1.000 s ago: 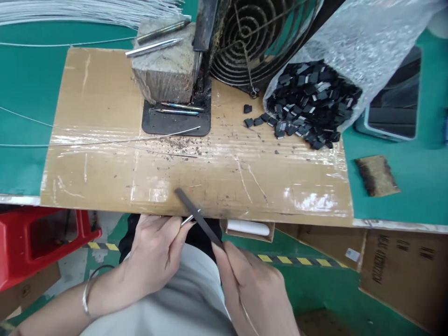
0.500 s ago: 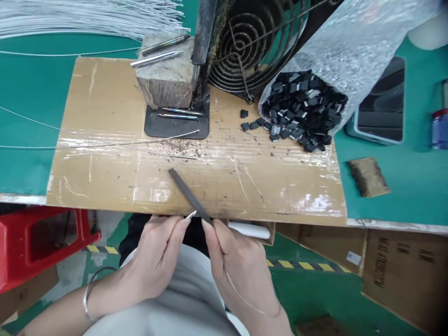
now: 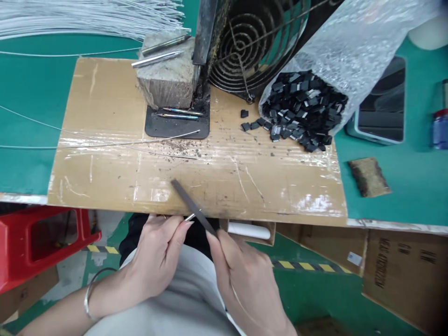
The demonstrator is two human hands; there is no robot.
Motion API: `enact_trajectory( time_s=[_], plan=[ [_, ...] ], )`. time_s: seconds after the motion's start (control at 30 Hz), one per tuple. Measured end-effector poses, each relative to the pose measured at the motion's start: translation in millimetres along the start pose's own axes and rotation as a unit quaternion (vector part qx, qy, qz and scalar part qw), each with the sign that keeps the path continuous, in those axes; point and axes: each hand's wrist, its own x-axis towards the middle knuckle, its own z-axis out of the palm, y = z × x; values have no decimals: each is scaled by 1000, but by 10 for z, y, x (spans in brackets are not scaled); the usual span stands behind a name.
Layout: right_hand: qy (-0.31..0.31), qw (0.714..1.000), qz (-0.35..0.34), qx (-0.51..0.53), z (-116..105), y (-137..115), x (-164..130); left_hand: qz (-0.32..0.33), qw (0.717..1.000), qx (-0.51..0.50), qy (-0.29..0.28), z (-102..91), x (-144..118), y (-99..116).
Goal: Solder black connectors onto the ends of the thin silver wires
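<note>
While the left hand (image 3: 157, 254) pinches a metal tip (image 3: 190, 217), the right hand (image 3: 245, 280) grips a dark file (image 3: 191, 205) across it.

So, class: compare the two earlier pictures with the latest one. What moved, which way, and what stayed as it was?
The right hand drew the dark file back toward the body after pushing it forward over the cardboard sheet half a second ago. The left hand kept pinching the thin metal pin against the file at the sheet's edge. The black parts, wooden block and wires stayed put.
</note>
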Motion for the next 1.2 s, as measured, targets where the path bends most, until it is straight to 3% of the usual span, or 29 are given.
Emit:
enact_trajectory(
  time_s=[0.1,0.27,0.47,0.63,0.83,1.0,1.2],
  plan=[
    [-19,1000,6,-4,-16,10,-68,0,1000,-8,-4,-6,-3,7],
    [20,1000,8,2,22,2,39,-10,1000,-17,-3,-7,-8,16],
    [-16,1000,18,7,-31,27,-118,-22,999,-29,-6,-5,-10,11],
    [24,1000,8,0,34,-1,21,-9,1000,-22,2,-6,2,19],
    [-15,1000,17,1,-21,26,-127,-18,999,-48,-5,-8,9,25],
    [24,1000,2,-1,26,39,24,-41,995,-84,-18,-25,2,40],
    [4,1000,-1,-1,20,37,-69,-76,989,-125,-31,-23,10,34]
  ],
)
